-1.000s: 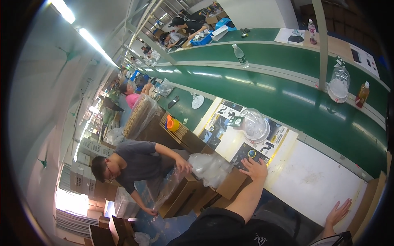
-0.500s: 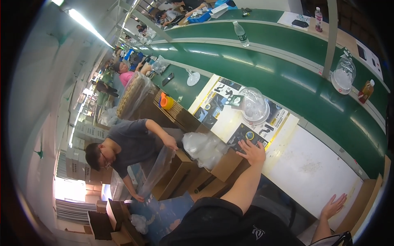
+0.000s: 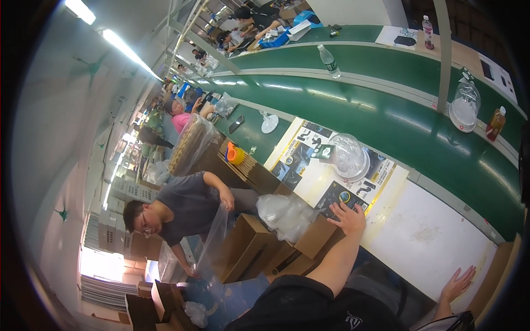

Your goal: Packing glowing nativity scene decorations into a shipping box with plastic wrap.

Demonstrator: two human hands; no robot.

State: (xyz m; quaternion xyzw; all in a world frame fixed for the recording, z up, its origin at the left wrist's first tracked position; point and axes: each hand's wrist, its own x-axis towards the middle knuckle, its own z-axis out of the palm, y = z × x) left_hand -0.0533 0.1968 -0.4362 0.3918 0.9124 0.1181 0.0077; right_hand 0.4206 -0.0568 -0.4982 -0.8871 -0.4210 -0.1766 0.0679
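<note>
Left grip (image 3: 349, 218) is spread open, fingers apart and with nothing grasped, over the near edge of a printed sheet (image 3: 310, 190) on the bench (image 3: 436, 234); the fingertips overlap a dark panel of that sheet and seem to rest on it. Right grip (image 3: 457, 283) is also open and holds nothing, its fingers loosely extended above the white end of the bench, near a cardboard panel (image 3: 494, 278); whether it touches the surface I cannot tell.

Beyond the left hand, a clear domed container (image 3: 350, 160) sits on the printed sheet, well apart from the fingers, with a green card (image 3: 322, 151) at its left side. Further left on a green surface lie a clear round piece (image 3: 269, 123) and a phone (image 3: 236, 123).

Behind the bench runs a green conveyor (image 3: 397, 127). Across it stand a water bottle (image 3: 329, 61), another clear dome (image 3: 465, 106) and an amber bottle (image 3: 496, 123).

To the left, near the forearm, clear plastic bags (image 3: 284, 215) lie by open cardboard boxes (image 3: 248, 243), where a co-worker (image 3: 190, 199) bends, holding clear film (image 3: 214, 238).
</note>
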